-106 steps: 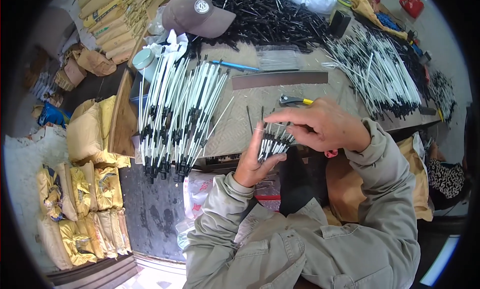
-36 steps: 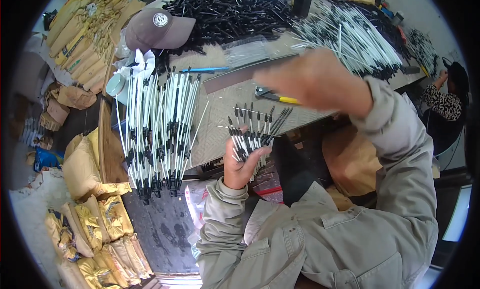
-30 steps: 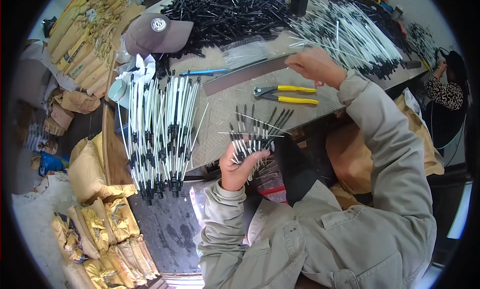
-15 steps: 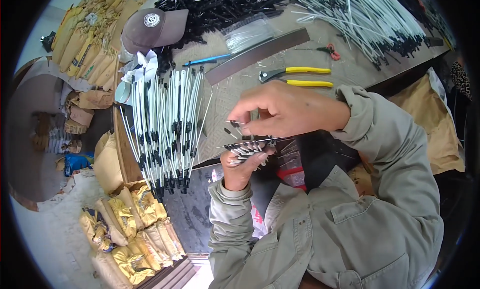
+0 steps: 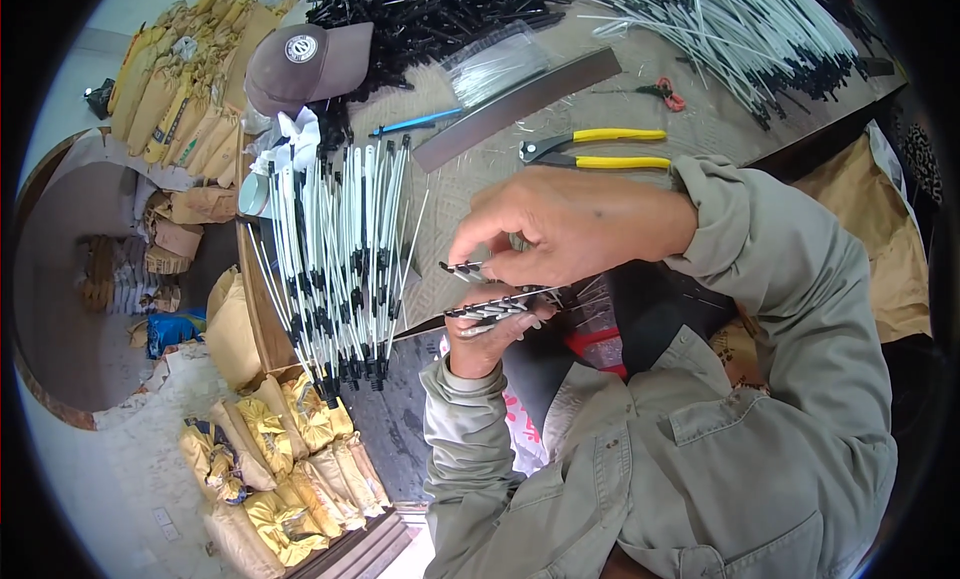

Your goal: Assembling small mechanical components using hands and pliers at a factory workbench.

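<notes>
My left hand [image 5: 482, 347] is closed around a bundle of white rods with black tips [image 5: 497, 311], their ends fanned toward my other hand. A thin wire or needle lies across those tips. Just above, my right hand [image 5: 560, 224] pinches a short black-tipped piece [image 5: 463, 270] between thumb and fingers. Its far end is hidden by the hand. Left of both hands, a spread bunch of white rods with black fittings [image 5: 345, 249] lies on the table and hangs over its edge.
Yellow-handled cutting pliers [image 5: 610, 149], a metal bar [image 5: 515, 109] and a blue pen [image 5: 415, 122] lie beyond my hands. A grey cap [image 5: 308, 67] sits far left. More white rods [image 5: 730, 39] and black parts [image 5: 440, 14] are heaped at the back. Wrapped packages [image 5: 290, 469] stand lower left.
My right hand has shifted slightly left and down, bringing the pinched piece closer to the bundle. My left hand keeps its hold, the bundle tilted a little differently. The whole view has shifted slightly.
</notes>
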Demonstrator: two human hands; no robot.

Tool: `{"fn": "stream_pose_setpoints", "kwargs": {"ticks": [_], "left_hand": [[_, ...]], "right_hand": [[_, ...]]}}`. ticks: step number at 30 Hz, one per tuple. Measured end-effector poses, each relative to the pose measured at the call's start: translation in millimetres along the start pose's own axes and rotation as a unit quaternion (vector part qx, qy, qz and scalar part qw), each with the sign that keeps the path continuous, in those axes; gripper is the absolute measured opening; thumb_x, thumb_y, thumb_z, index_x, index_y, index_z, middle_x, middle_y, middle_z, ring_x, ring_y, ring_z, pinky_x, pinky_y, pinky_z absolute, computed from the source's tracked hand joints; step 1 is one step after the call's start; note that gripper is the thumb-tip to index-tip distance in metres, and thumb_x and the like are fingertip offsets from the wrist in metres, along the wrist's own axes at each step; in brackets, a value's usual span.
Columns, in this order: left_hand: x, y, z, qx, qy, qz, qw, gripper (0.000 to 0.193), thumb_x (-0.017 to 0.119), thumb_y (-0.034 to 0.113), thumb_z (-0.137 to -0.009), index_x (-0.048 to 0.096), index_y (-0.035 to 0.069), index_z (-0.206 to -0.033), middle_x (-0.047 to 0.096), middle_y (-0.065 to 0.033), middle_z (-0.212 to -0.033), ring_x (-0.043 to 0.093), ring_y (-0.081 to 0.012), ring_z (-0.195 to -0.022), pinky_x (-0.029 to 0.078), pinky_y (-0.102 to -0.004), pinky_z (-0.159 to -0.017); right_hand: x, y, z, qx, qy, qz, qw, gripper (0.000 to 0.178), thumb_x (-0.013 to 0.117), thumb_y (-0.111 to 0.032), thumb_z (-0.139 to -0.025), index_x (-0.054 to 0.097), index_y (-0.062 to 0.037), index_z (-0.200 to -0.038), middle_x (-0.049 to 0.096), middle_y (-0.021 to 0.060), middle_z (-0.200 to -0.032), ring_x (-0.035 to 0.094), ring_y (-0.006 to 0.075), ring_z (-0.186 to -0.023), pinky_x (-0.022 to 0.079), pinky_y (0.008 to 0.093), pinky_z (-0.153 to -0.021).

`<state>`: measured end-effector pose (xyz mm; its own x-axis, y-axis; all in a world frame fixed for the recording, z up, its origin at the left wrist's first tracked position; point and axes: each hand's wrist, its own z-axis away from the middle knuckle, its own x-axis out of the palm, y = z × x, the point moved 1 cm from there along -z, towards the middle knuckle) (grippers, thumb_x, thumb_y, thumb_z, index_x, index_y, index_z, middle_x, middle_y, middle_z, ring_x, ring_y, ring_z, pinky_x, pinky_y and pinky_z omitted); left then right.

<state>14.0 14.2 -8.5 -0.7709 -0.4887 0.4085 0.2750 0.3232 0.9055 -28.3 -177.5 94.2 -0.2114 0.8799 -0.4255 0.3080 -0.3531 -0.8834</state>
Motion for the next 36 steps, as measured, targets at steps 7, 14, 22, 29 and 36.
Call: {"fn": "stream_pose_setpoints", "kwargs": {"ticks": [7,14,22,29,36], "left_hand": [[-3.3,4.7,0.7,-0.041,-0.006,-0.052,0.998,0.022,0.065,-0.006,-0.077,0.062,-0.006,-0.099,0.066,-0.0187,-0.092,0.066,-0.0267,-0.087,0.053,-0.0349,-0.079],[-6.8,8.1,0.5,-0.039,-0.032,-0.102,0.994,0.020,0.066,-0.005,-0.077,0.063,-0.006,-0.097,0.067,-0.0170,-0.090,0.065,-0.0248,-0.089,0.052,-0.0344,-0.080],[-13.8,0.1,0.1,-0.018,-0.023,-0.159,0.987,0.016,0.071,-0.003,-0.074,0.067,-0.005,-0.090,0.067,-0.0133,-0.088,0.063,-0.0199,-0.081,0.050,-0.0313,-0.075],[-3.6,14.4,-10.1,0.041,-0.079,-0.229,0.969,0.017,0.070,-0.006,-0.073,0.068,-0.005,-0.089,0.068,-0.0124,-0.089,0.062,-0.0200,-0.089,0.049,-0.0310,-0.079],[-2.6,15.8,-9.8,0.037,-0.100,-0.220,0.970,0.017,0.069,-0.005,-0.074,0.068,-0.003,-0.091,0.068,-0.0105,-0.090,0.063,-0.0179,-0.089,0.049,-0.0291,-0.079]], "right_hand": [[0.4,-2.5,-5.4,-0.016,-0.013,0.075,0.997,0.019,0.055,-0.012,-0.081,0.059,0.0003,-0.094,0.059,0.0156,-0.078,0.060,0.0272,-0.070,0.045,0.0361,-0.059],[4.6,-1.4,-12.1,-0.021,-0.011,0.090,0.996,0.016,0.056,-0.012,-0.080,0.058,-0.0010,-0.092,0.057,0.0146,-0.075,0.059,0.0274,-0.066,0.043,0.0365,-0.056],[2.2,-9.7,-12.8,-0.024,-0.012,0.171,0.985,0.014,0.057,-0.013,-0.079,0.060,-0.0049,-0.090,0.052,0.0120,-0.068,0.054,0.0310,-0.061,0.040,0.0389,-0.053],[5.1,-7.3,-9.8,-0.064,0.033,0.152,0.986,0.011,0.061,-0.014,-0.078,0.061,-0.0056,-0.086,0.052,0.0119,-0.072,0.055,0.0316,-0.062,0.040,0.0380,-0.054],[13.4,-5.9,-11.5,-0.082,0.052,0.155,0.983,0.010,0.063,-0.010,-0.078,0.062,-0.0043,-0.087,0.052,0.0114,-0.075,0.055,0.0309,-0.063,0.041,0.0373,-0.055]]}}
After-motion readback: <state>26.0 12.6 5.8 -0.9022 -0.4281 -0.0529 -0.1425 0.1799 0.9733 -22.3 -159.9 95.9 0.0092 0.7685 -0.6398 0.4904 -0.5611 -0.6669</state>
